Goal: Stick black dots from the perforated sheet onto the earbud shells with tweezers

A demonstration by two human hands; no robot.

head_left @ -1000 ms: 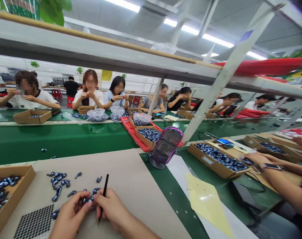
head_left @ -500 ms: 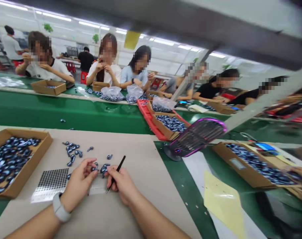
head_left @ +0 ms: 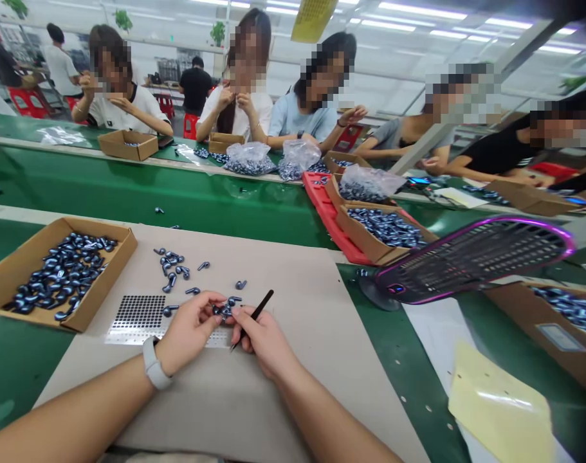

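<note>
My left hand (head_left: 189,329), with a grey watch band on the wrist, pinches a dark blue earbud (head_left: 221,311) between thumb and fingers. Close against it, my right hand (head_left: 266,337) grips black tweezers (head_left: 264,302), their tip pointing down at the board. The right fingertips touch or nearly touch the earbuds at the left hand; their exact hold is hidden. Left of the hands lies a clear sheet of black dot stickers (head_left: 139,312), partly under the left hand. Several loose earbuds (head_left: 172,259) are scattered beyond it on the grey-beige board (head_left: 293,257).
An open cardboard box (head_left: 104,283) full of earbuds stands at left. A black fan (head_left: 471,260) with a purple rim rises at right, near yellow paper (head_left: 500,392). Across the green conveyor (head_left: 177,193), a red tray (head_left: 329,218) holds earbud boxes; several people sit working.
My head view has shifted, so the scene sits farther right and higher. My hands have come closer together around the earbuds; the tweezers stay in the right hand.
</note>
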